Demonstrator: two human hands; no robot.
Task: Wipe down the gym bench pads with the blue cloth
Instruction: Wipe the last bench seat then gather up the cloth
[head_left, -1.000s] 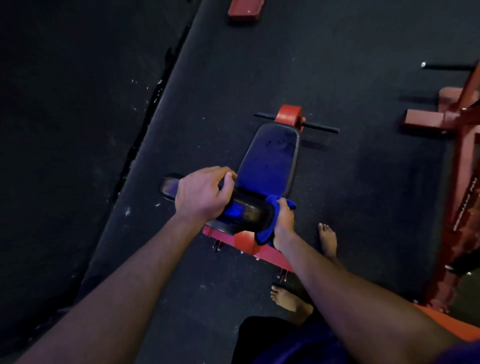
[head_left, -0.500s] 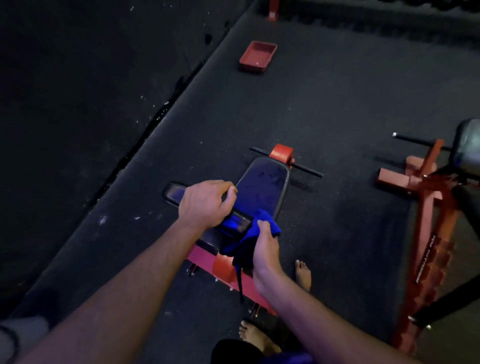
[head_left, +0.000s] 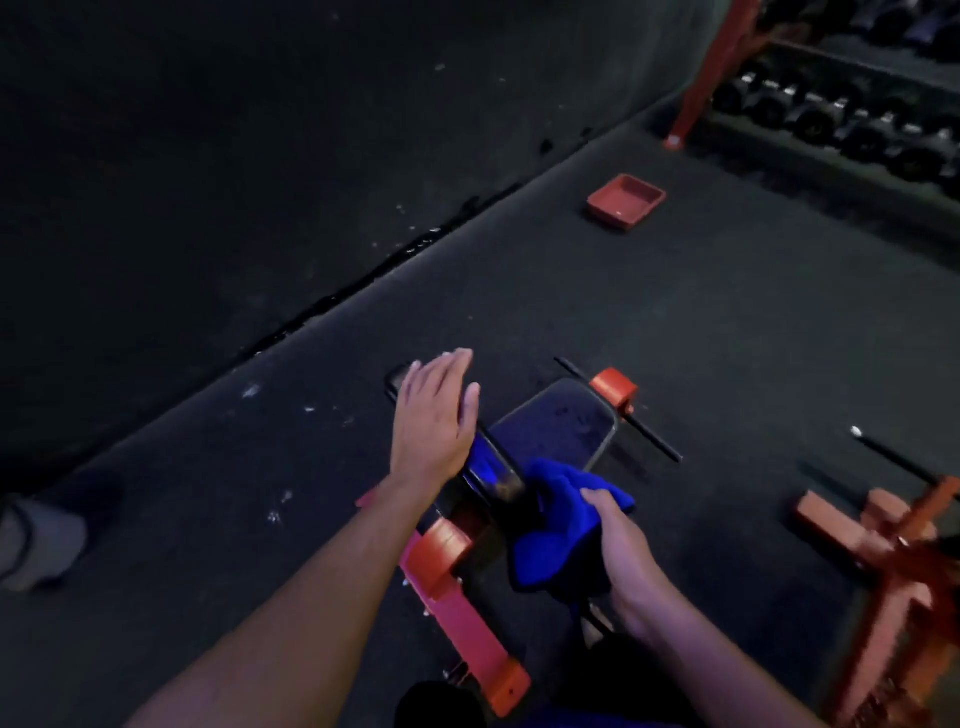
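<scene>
A low gym bench with a red frame (head_left: 457, 618) stands on the dark floor below me. Its black seat pad (head_left: 558, 423) slopes away, and a black roller pad (head_left: 493, 470) crosses the near end. My left hand (head_left: 434, 415) hovers flat above the roller's left part, fingers spread, holding nothing. My right hand (head_left: 626, 551) grips the bunched blue cloth (head_left: 558, 525), which lies against the roller's right end and hides it.
A red tray (head_left: 626, 202) sits on the floor farther ahead. A dumbbell rack (head_left: 841, 104) with a red upright fills the top right. Another red machine frame (head_left: 893, 561) stands at the right. A dark wall runs along the left.
My left hand has let go of the roller pad and opened flat above it. My right hand and the cloth stay at the roller's right end. The view has tilted up toward the rack.
</scene>
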